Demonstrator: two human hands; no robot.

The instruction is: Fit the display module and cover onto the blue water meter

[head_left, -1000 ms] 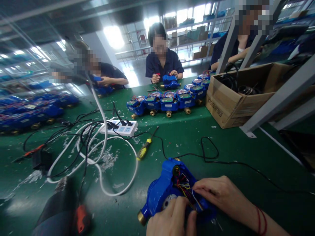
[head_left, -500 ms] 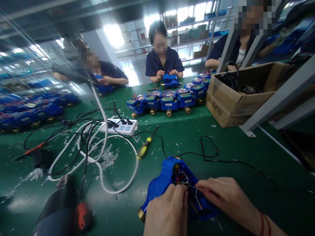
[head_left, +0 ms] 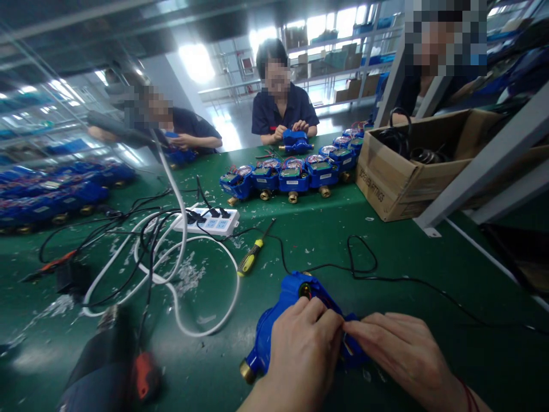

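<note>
A blue water meter [head_left: 274, 326] with brass threaded ends lies open in front of me, tilted on the bench. My left hand [head_left: 306, 343] is over its opening, thumb and fingers pinched together and covering most of the wiring inside. From the right, my right hand [head_left: 398, 349] reaches in, its thumb and forefinger pinched and meeting the left fingertips. Both pinch at the meter's thin wires, though the fingers hide most of the wire. A small round part [head_left: 305, 290] shows in the housing just beyond my left knuckles.
A yellow-black screwdriver [head_left: 251, 257], white power strip [head_left: 214, 222], tangled cables and plastic scraps lie ahead and left. A heat gun [head_left: 100, 360] and red-handled tool [head_left: 146, 375] are near left. Blue meters [head_left: 294, 178], a cardboard box [head_left: 386, 189] and several co-workers are beyond.
My left hand has moved up and right over the meter's opening, covering wires that showed before. The fingertips of both hands have come together. Across the bench, a co-worker's hands shifted slightly.
</note>
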